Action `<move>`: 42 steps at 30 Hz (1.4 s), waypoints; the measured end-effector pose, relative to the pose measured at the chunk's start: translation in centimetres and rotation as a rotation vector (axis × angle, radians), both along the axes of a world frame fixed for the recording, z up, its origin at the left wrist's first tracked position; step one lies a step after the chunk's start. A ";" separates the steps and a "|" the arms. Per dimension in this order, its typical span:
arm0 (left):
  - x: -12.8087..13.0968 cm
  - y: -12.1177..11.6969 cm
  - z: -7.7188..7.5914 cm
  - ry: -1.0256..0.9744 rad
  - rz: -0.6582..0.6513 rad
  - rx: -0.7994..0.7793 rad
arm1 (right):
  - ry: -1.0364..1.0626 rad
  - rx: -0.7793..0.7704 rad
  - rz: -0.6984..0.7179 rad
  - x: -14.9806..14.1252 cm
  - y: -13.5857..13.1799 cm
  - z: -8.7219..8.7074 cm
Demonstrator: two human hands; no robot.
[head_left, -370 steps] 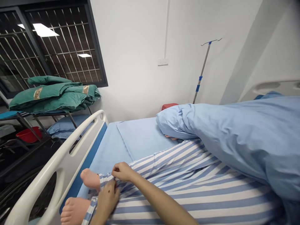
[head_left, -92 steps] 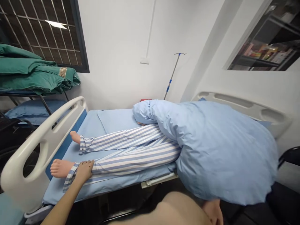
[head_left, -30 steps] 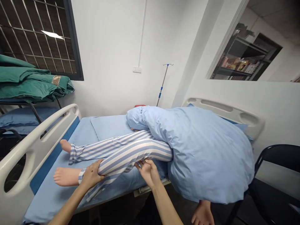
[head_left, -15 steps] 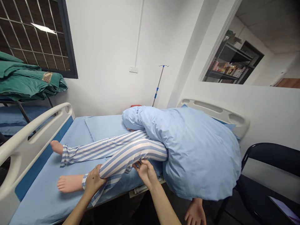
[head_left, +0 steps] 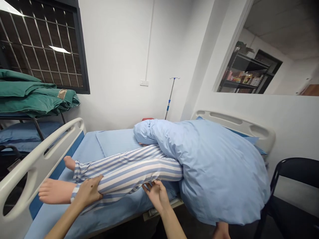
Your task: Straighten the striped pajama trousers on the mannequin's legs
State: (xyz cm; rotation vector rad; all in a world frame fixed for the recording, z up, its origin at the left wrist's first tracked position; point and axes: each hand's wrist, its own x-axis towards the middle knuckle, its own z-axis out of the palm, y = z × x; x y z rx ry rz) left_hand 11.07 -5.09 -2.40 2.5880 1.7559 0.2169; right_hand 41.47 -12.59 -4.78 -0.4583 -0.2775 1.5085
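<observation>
A patient manikin in blue-and-white striped trousers (head_left: pixel 134 171) lies on the bed, its upper body hidden beneath a light blue quilt (head_left: pixel 219 166). My left hand (head_left: pixel 88 192) is wrapped around the near lower leg, just above the bare foot (head_left: pixel 56 191). Under the knee of that same leg, my right hand (head_left: pixel 157 196) holds the trouser-covered underside with curled fingers, partly hidden by the cloth. The near leg is almost straight, its foot lifted a little off the sheet. Behind it rests the far leg, with its smaller-looking foot (head_left: pixel 69 163) on the bed.
A pale footboard (head_left: pixel 42 149) stands at the left, a headboard (head_left: pixel 234 122) at the right. Beyond the bed rises an IV pole (head_left: pixel 170 99). A black chair (head_left: pixel 296 186) is at the right. One manikin hand (head_left: pixel 221 230) hangs below the quilt.
The near leg has straightened: its foot has moved left and up with my left hand, and the knee bend has flattened. My right hand stays beneath the knee. The view has shifted slightly.
</observation>
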 end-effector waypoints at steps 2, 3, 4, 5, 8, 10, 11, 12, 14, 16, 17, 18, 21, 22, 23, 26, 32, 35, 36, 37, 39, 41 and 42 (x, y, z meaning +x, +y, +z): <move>-1.4 -0.2 1.5 0.071 0.001 0.022 | -0.008 -0.014 0.008 -0.9 0.1 -1.1; -1.9 -0.4 2.2 0.109 0.007 0.026 | -0.009 -0.026 0.013 -1.4 0.2 -1.7; -2.4 -0.7 2.8 0.145 0.010 0.028 | -0.008 -0.042 0.020 -2.0 0.3 -2.5; -2.7 -1.0 3.2 0.178 0.009 0.029 | -0.010 -0.062 0.031 -2.6 0.3 -3.4; -2.9 -2.2 3.4 0.249 -0.012 0.025 | -0.037 -0.116 0.057 -4.0 0.4 -5.9; -2.8 -2.9 2.6 0.268 -0.017 0.004 | -0.054 -0.140 0.060 -4.4 0.4 -7.1; -2.8 -3.2 2.1 0.271 -0.014 -0.009 | -0.059 -0.147 0.061 -4.5 0.4 -7.5; -2.8 -3.3 1.5 0.270 -0.009 -0.020 | -0.063 -0.154 0.064 -4.4 0.3 -7.9; -2.9 -3.5 0.5 0.268 -0.004 -0.039 | -0.071 -0.169 0.071 -4.2 0.3 -8.3; -3.1 -3.5 -0.1 0.267 0.000 -0.053 | -0.073 -0.198 0.070 -3.9 0.2 -8.7; -3.1 -3.4 -0.2 0.265 0.001 -0.056 | -0.065 -0.217 0.067 -3.8 0.3 -8.9; -3.2 -3.4 -0.3 0.263 0.003 -0.053 | -0.051 -0.240 0.066 -3.7 0.3 -9.0; -3.3 -3.2 -0.1 0.253 0.010 -0.032 | 0.016 -0.283 0.077 -3.5 0.3 -9.2; -3.4 -3.1 -0.1 0.244 0.015 -0.029 | 0.036 -0.282 0.081 -3.4 0.3 -9.0; -3.5 -3.0 -0.2 0.230 0.022 -0.030 | 0.049 -0.273 0.082 -3.2 0.3 -8.6; -3.7 -2.3 -0.8 0.144 0.041 -0.040 | 0.073 -0.215 0.065 -2.3 0.1 -6.5; -0.5 -0.1 -3.3 -0.110 0.061 -0.090 | 0.061 0.007 0.096 0.4 -0.1 1.1; 3.2 0.3 -4.7 -0.192 0.098 -0.039 | -0.015 0.069 0.103 1.8 0.0 4.4; 4.5 0.3 -5.2 -0.223 0.103 -0.028 | -0.034 0.073 0.100 2.2 0.0 5.2; 5.7 0.2 -5.8 -0.255 0.106 -0.029 | -0.050 0.071 0.093 2.6 0.0 5.7; 7.7 0.0 -7.0 -0.307 0.136 -0.047 | -0.067 0.063 0.076 3.0 0.1 6.3; 8.9 -0.1 -8.0 -0.333 0.189 -0.045 | -0.061 0.055 0.064 3.2 0.1 6.3; 9.2 -0.1 -8.4 -0.339 0.211 -0.036 | -0.054 0.054 0.058 3.2 0.2 6.2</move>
